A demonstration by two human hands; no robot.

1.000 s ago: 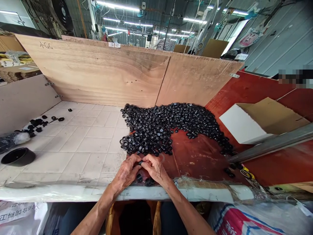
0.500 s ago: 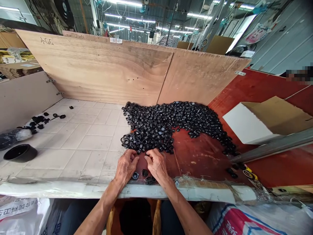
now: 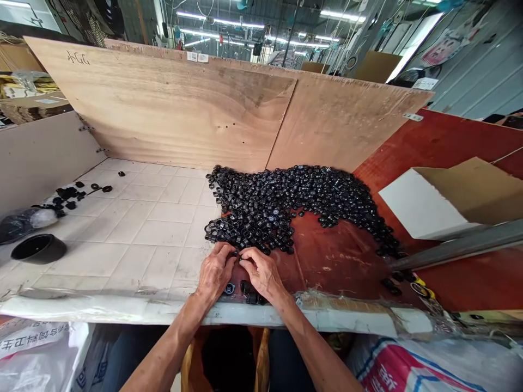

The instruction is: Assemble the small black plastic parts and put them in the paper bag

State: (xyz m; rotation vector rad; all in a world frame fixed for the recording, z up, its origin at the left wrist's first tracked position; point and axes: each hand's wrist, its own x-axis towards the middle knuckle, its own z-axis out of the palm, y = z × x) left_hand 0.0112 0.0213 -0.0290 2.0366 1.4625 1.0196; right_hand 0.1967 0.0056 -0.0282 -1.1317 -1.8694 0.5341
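In the head view a wide pile of small black ring-like plastic parts (image 3: pixel 281 190) lies across the table. At its near edge my left hand (image 3: pixel 215 270) is closed, thumb and fingers pinched on a small black plastic part (image 3: pixel 234 253). My right hand (image 3: pixel 262 274) meets it from the other side, also in a pinch; the fingers mostly hide the dark piece at its tips. Between my wrists and the table edge lie a round part with a bluish face (image 3: pixel 229 288) and several loose black parts (image 3: pixel 251 293).
On the left stand a black bowl (image 3: pixel 38 249), a plastic bag (image 3: pixel 18 228) and scattered black pieces (image 3: pixel 70 194). A white carton (image 3: pixel 429 204), a metal bar (image 3: pixel 457 247) and yellow-handled scissors (image 3: pixel 423 289) are at the right. A plywood board (image 3: pixel 183 109) closes the back.
My hands have come closer together, their fingertips now almost meeting. The whole view has shifted slightly with the head; the pile looks much the same.
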